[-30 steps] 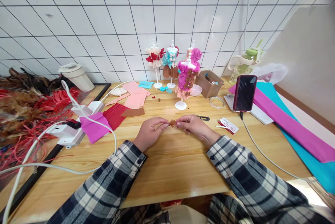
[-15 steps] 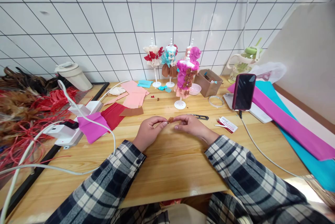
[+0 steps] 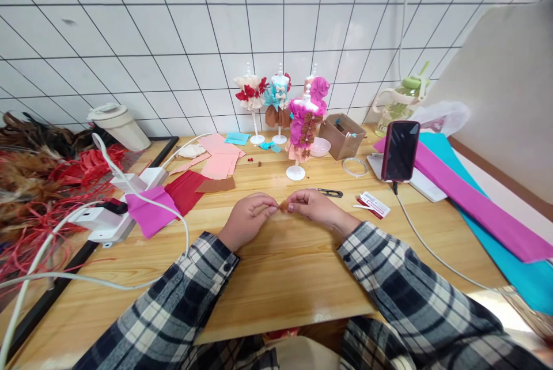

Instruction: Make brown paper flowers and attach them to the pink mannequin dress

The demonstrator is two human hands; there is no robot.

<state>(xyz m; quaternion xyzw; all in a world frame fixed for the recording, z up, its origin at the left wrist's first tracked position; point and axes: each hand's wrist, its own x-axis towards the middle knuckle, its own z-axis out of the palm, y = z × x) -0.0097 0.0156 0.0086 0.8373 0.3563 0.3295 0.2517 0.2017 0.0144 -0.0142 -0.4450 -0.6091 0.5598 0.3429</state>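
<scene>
Above the wooden table, a small scrap of brown crepe paper [image 3: 283, 206] is stretched between my two hands. My right hand [image 3: 317, 208] pinches its right side between thumb and forefinger. From the other side, the fingertips of my left hand [image 3: 248, 219] are pinched closed at the scrap's left end. Fingers partly cover the paper, so its exact shape is hidden. Just beyond my right hand lies a pair of black thread snips [image 3: 330, 192]. A brown paper strip [image 3: 216, 185] rests beyond my left hand, overlapping a dark red sheet [image 3: 185, 194].
Small dress stands [image 3: 296, 172] with paper dresses stand at the back near a cardboard box [image 3: 345, 136]. A phone [image 3: 400, 151] is propped up on the right beside a magenta paper roll [image 3: 479, 203]. White cables cross a power strip [image 3: 113, 230] on the left.
The brown scrap has passed from mostly my left fingertips into my right pinch. My right thumb has closed onto it, and the left fingertips now sit at its edge.
</scene>
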